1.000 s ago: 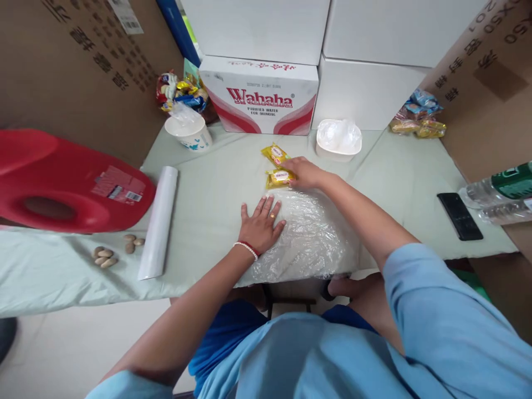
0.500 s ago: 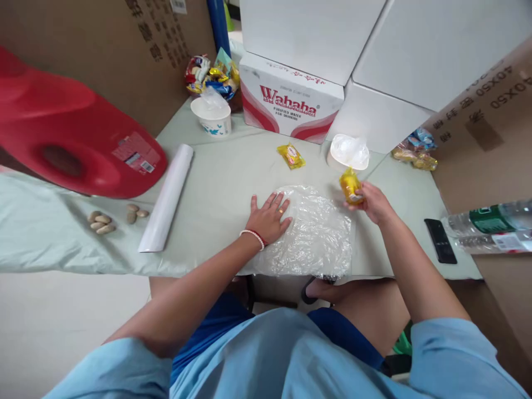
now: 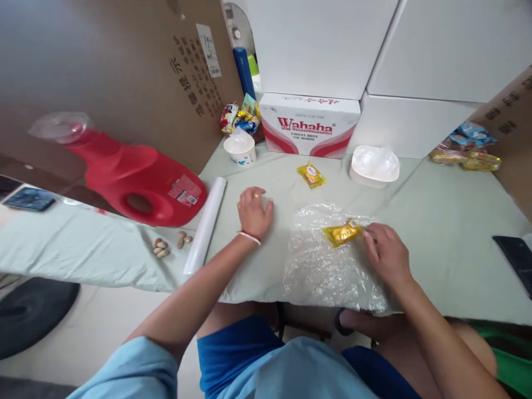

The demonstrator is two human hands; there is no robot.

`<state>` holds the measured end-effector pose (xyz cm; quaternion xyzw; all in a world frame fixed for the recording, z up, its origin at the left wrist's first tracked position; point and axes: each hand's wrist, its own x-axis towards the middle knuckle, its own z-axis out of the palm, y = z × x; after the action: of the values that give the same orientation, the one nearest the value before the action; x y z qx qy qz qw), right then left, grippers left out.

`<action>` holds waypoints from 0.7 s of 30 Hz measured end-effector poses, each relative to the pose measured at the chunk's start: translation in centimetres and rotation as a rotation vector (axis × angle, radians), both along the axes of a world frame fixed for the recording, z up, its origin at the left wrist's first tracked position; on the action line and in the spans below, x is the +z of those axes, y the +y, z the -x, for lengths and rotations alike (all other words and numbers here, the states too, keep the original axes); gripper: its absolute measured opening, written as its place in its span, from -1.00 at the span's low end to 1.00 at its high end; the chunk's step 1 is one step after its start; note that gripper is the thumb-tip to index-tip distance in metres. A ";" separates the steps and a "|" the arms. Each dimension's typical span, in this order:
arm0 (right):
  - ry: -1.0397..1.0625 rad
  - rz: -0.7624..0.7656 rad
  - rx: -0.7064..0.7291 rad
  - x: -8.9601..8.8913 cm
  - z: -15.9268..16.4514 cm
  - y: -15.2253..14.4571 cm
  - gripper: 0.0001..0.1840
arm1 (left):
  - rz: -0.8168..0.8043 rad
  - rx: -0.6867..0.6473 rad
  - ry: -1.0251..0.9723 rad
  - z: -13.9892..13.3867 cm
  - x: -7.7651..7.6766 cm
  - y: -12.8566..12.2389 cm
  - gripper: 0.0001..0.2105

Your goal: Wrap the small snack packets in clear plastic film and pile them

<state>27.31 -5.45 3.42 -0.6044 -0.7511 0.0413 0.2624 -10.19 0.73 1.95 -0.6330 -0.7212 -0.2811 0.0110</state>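
My right hand [image 3: 388, 255] pinches one end of a yellow-wrapped snack [image 3: 343, 233], which is at the upper part of a clear, crinkled plastic bag [image 3: 320, 266]. The bag is spread flat at the table's front edge. To the left of the bag, my left hand [image 3: 254, 213] rests on the cloth, holding nothing, its fingers loosely bent and the thumb apart. Beyond the bag lies a second yellow-wrapped snack [image 3: 311, 175]. An oval white tub [image 3: 374, 176], lined with thin plastic, stands behind my right hand.
A white roll [image 3: 205, 227] lies left of my left hand, with several nuts [image 3: 160, 247] and a red jug [image 3: 145, 183] beyond it. A paper cup [image 3: 241, 149], a Wahaha carton [image 3: 310, 124] and bagged snacks [image 3: 467, 147] line the back. A black phone [image 3: 515, 257] lies far right.
My right hand has brought the yellow-wrapped snack from beside the tub down over the plastic bag. My left hand has come off the bag and moved left. The view has shifted too.
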 end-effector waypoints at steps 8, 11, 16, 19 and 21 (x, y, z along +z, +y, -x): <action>0.238 -0.066 -0.224 -2.6 -5.6 -2.3 -0.70 | 0.034 -0.016 0.046 9.6 2.7 14.5 -0.71; 0.281 -0.040 -0.278 -1.6 -7.1 -2.7 -0.68 | 0.016 -0.015 0.045 9.5 2.6 16.0 -0.79; 0.329 -0.057 -0.329 -0.1 -7.8 -2.4 -0.68 | 0.013 -0.148 0.125 7.0 3.7 12.0 -0.89; 0.394 -0.066 -0.224 2.1 -5.6 -1.5 -0.72 | -0.019 -0.420 0.192 3.7 4.9 6.7 -0.85; 0.421 -0.079 -0.062 4.2 -3.2 -0.4 -0.73 | -0.018 -0.523 0.195 1.0 5.5 2.8 -0.83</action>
<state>30.49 -5.83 7.64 -0.5945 -0.6617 0.1291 0.4383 -11.17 3.52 7.44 -0.8215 -0.5265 -0.2185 0.0131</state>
